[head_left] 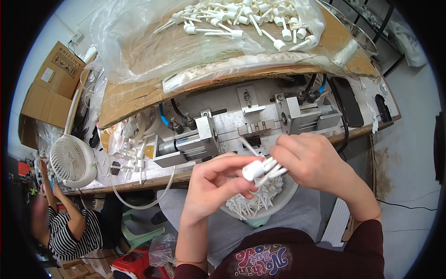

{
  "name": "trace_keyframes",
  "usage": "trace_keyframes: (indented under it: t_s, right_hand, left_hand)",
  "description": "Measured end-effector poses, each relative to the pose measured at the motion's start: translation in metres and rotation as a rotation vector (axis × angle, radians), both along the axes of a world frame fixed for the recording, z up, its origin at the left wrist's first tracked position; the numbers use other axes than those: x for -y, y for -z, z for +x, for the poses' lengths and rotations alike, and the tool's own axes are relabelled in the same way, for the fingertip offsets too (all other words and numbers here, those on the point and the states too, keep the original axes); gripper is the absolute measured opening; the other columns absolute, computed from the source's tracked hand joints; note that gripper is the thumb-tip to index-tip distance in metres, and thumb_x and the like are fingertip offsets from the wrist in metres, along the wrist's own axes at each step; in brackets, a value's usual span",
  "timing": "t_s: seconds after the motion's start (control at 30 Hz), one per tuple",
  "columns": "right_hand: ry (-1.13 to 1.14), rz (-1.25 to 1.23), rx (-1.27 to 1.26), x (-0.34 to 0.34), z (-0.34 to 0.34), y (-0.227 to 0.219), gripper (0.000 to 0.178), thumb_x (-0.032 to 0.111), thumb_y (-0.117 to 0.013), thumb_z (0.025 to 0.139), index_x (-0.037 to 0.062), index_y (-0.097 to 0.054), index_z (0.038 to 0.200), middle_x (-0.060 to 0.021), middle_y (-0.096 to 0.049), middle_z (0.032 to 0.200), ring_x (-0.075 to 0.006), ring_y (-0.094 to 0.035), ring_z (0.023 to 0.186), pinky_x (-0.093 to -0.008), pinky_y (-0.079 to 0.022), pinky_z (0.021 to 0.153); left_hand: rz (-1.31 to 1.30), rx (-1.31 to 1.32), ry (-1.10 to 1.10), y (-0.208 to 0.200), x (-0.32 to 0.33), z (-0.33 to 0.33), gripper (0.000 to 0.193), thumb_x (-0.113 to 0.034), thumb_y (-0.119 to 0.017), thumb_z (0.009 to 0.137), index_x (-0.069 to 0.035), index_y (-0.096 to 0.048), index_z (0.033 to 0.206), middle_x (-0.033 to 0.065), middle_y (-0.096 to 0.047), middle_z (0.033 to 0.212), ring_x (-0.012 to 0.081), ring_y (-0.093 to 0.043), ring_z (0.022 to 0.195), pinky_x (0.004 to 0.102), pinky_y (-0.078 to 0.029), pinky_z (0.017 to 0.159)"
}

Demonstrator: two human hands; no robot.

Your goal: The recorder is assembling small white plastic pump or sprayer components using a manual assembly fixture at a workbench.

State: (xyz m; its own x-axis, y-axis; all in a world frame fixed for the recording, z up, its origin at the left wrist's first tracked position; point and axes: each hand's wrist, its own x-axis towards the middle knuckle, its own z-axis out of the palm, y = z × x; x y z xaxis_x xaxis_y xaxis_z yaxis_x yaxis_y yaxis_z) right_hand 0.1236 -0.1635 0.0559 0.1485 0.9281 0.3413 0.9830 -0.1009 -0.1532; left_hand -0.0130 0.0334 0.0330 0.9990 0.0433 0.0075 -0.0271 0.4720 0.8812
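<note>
Both my hands meet above a round white basket [290, 197] full of small white plastic pieces. My left hand [206, 183] is closed, its thumb and fingers pinching a white plastic cap with a stem [253, 170]. Pressed against it, my right hand [309, 160] has its fingers curled round a bunch of white plastic stems [275, 171]. One thin stem [248, 145] points up and away between the hands. The fingers partly hide how the pieces in the two hands meet.
Behind my hands, a metal fixture [256, 128] sits between two pneumatic cylinders [188, 144]. A cardboard sheet [134, 100] above bears many white capped stems [237, 34] on plastic film. A fan [73, 160] stands left, a phone [346, 102] right. Another person [69, 232] sits far left.
</note>
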Motion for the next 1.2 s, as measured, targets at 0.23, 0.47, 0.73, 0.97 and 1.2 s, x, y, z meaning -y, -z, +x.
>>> trace_keyframes:
  t_s: [0.23, 0.47, 0.73, 0.97, 1.2]
  right_hand:
    - [0.294, 0.470, -0.446, 0.015, 0.001, 0.025, 0.013, 0.010, -0.060, 0.096, 0.0008, -0.059, 0.105, -0.0085, -0.066, 0.087, -0.0150, -0.063, 0.071, -0.0284, -0.050, 0.060]
    - [0.342, 0.562, -1.437, 0.022, -0.021, 0.043, 0.027, 0.027, -0.047, 0.107, 0.0037, -0.056, 0.096, -0.0019, -0.061, 0.079, -0.0005, -0.039, 0.051, -0.0174, -0.031, 0.045]
    - [0.439, 0.657, -1.556, 0.017, -0.033, 0.043, 0.020, 0.025, -0.054, 0.105, 0.0053, -0.056, 0.100, 0.0004, -0.057, 0.072, -0.0008, -0.041, 0.049, -0.0177, -0.030, 0.042]
    - [0.481, 0.583, -1.562, 0.005, -0.042, 0.053, 0.022, 0.026, -0.056, 0.104, 0.0043, -0.057, 0.099, -0.0002, -0.060, 0.072, -0.0014, -0.052, 0.050, -0.0168, -0.034, 0.039]
    - [0.457, 0.567, -1.545, 0.003, -0.036, 0.058, 0.041, 0.033, -0.039, 0.109, 0.0021, -0.056, 0.090, -0.0068, -0.063, 0.077, -0.0059, -0.050, 0.050, -0.0191, -0.036, 0.046]
  left_hand:
    - [0.914, 0.275, -0.423, 0.006, 0.016, 0.003, 0.034, 0.000, -0.083, 0.072, 0.001, -0.074, 0.104, 0.0141, -0.068, 0.107, 0.0199, -0.069, 0.085, 0.0303, -0.060, 0.066]
    - [1.685, 0.344, -0.524, 0.032, 0.033, 0.022, 0.031, -0.012, -0.083, 0.071, -0.004, -0.075, 0.100, 0.0045, -0.074, 0.110, 0.0167, -0.065, 0.067, 0.0277, -0.050, 0.061]
    - [1.678, 0.306, -0.542, 0.034, 0.027, 0.028, 0.031, -0.014, -0.083, 0.071, -0.007, -0.076, 0.100, 0.0030, -0.074, 0.112, 0.0173, -0.060, 0.058, 0.0270, -0.048, 0.055]
    - [1.251, 0.471, -0.296, 0.019, 0.039, 0.013, 0.035, -0.007, -0.081, 0.074, -0.003, -0.072, 0.108, 0.0089, -0.072, 0.102, 0.0212, -0.068, 0.073, 0.0311, -0.055, 0.063]
    - [1.320, 0.371, -0.453, 0.022, 0.037, 0.006, 0.032, 0.003, -0.079, 0.073, -0.002, -0.074, 0.103, 0.0113, -0.071, 0.109, 0.0220, -0.068, 0.079, 0.0319, -0.055, 0.066]
